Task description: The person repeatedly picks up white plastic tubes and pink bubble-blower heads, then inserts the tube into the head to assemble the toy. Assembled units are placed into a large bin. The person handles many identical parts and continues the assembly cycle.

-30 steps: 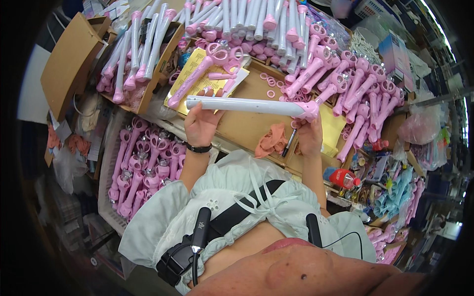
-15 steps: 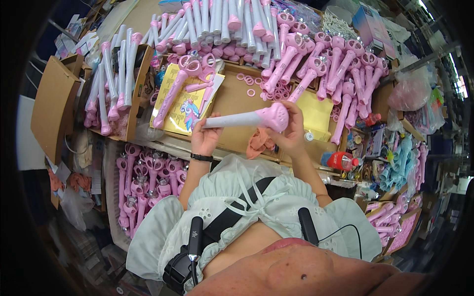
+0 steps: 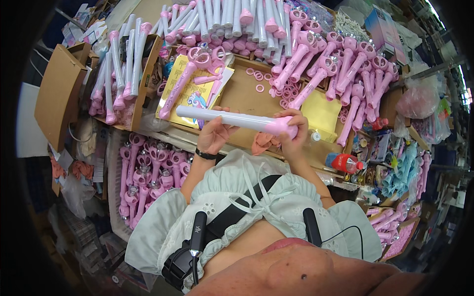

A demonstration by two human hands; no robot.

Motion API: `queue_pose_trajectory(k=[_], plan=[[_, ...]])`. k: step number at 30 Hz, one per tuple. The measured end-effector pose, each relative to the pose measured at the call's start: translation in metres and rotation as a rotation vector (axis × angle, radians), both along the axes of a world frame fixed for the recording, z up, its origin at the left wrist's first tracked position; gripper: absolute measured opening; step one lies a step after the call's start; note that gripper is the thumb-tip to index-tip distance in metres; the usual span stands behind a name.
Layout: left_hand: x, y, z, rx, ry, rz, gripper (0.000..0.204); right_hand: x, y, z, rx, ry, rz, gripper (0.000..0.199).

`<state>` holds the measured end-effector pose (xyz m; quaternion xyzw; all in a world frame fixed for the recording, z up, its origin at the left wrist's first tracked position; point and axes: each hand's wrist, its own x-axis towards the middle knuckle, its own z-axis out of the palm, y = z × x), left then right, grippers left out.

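Note:
A white toy wand tube with a pink knobbed end (image 3: 242, 118) lies nearly level across both my hands, above the worktable. My right hand (image 3: 295, 135) grips the pink end, fingers over its top. My left hand (image 3: 214, 136) is around the middle of the white shaft, some fingers hidden behind it. The plain white end sticks out past my left hand, over a yellow printed sheet (image 3: 170, 91). On that sheet lies a finished-looking pink toy wand (image 3: 180, 86) with a ring-shaped head.
White tubes with pink ends (image 3: 222, 19) are heaped at the back. Pink wands (image 3: 340, 64) pile up at the right. Small pink rings (image 3: 259, 88), an orange cloth (image 3: 263, 142) and a red-labelled bottle (image 3: 344, 162) lie nearer. A crate of pink wands (image 3: 114, 197) stands at the lower left.
The tube has slid leftward through my left hand, which now holds its middle instead of its white end. My right hand has turned the pink end so its holed face no longer shows.

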<state>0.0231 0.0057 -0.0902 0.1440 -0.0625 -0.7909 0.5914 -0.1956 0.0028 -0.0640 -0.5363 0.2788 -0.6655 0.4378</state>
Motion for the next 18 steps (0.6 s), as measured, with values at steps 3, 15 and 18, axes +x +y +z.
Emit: queue_pose_trajectory(k=[3, 15, 18], plan=[[0.0, 0.0, 0.003, -0.127, -0.011, -0.051, 0.027, 0.001, 0.0, 0.0, 0.072, -0.127, -0.107, 0.025], [0.03, -0.004, 0.037, -1.01, -0.596, -0.107, 0.02, -0.014, -0.006, -0.019, 0.968, -0.317, 0.492, 0.037], [0.037, -0.024, 0.038, -1.162, -0.311, -0.32, 0.014, -0.006, 0.005, -0.03, 1.23, -0.105, 0.84, 0.043]])
